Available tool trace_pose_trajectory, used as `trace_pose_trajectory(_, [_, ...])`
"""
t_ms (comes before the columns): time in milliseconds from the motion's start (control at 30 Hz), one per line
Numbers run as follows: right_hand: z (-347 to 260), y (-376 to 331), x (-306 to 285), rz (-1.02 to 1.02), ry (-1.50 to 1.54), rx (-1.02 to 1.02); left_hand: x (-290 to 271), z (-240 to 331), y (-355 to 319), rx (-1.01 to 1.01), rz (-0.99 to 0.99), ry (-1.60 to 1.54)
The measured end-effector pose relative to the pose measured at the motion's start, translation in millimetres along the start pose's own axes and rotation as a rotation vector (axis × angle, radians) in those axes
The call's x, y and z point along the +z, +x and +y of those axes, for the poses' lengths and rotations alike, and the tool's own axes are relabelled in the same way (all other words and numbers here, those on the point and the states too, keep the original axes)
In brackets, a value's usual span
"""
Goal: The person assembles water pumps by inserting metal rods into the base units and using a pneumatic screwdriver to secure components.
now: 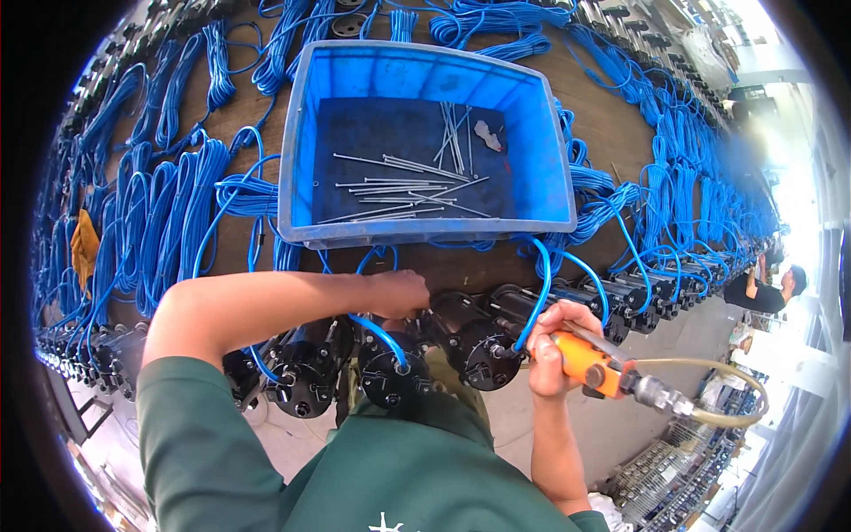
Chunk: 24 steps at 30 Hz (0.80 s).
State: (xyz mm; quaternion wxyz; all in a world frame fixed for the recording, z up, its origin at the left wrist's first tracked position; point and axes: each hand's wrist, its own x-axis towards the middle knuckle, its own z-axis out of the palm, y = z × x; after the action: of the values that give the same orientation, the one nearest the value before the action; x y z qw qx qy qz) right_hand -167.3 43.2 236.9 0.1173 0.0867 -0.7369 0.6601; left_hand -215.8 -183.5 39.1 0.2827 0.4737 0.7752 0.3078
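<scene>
1. The left hand is held near a black housing, elbow bent outward; its fingers are curled, and whether anything is gripped cannot be told.
2. An orange tool is clamped in the fingers of the right hand, beside another housing, the forearm stretched forward.

A brown workbench spans the scene from left to right above a pale grey floor. At the right, white light (bright enough to wash out detail) surrounds pale, folded-looking sheeting.
</scene>
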Motion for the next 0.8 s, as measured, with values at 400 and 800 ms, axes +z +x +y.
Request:
trace_pose_trajectory(400, [-90.4,-19.3,26.4,-0.142,0.217,0.047,5.4,8.0,11.9,-0.008,0.121,0.055])
trace_pose_trajectory(800, [-28.5,-24.4,42.9,-0.217,0.109,-0.110,-1.9,6.4,12.4,0.095,0.014,0.092])
